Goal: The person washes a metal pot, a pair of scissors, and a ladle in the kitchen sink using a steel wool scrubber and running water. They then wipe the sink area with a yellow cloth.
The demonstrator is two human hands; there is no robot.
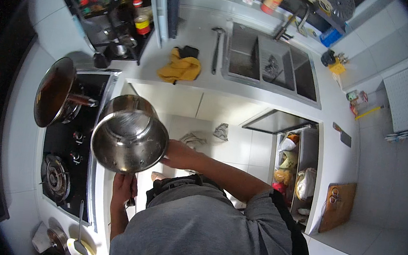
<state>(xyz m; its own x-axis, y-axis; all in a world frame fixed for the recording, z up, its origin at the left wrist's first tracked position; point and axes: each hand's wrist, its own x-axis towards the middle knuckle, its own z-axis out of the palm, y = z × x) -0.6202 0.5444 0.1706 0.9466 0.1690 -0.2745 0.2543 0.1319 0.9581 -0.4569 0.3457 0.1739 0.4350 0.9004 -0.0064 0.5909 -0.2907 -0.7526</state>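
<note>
A stainless steel pot (128,146) is held tilted between the gas hob and my body, its mouth facing the camera. Its bare metal inside shows, with light marks on the bottom. Below the rim, my left hand (123,188) is closed around the pot's dark handle (131,201). My right hand (181,154) grips the pot's right side at the rim; its fingertips are partly hidden. To the left, a wok (54,91) with a wooden handle (81,100) sits on the rear burner of the hob (86,123). The front burner (56,179) carries nothing.
A yellow cloth (180,66) and a ladle (216,51) lie on the counter beside the sink (246,54). A cabinet door (282,122) hangs open over bagged goods (285,159). On the right are a cleaver (343,135) and a cutting board (343,211). A spatula (81,226) rests front left.
</note>
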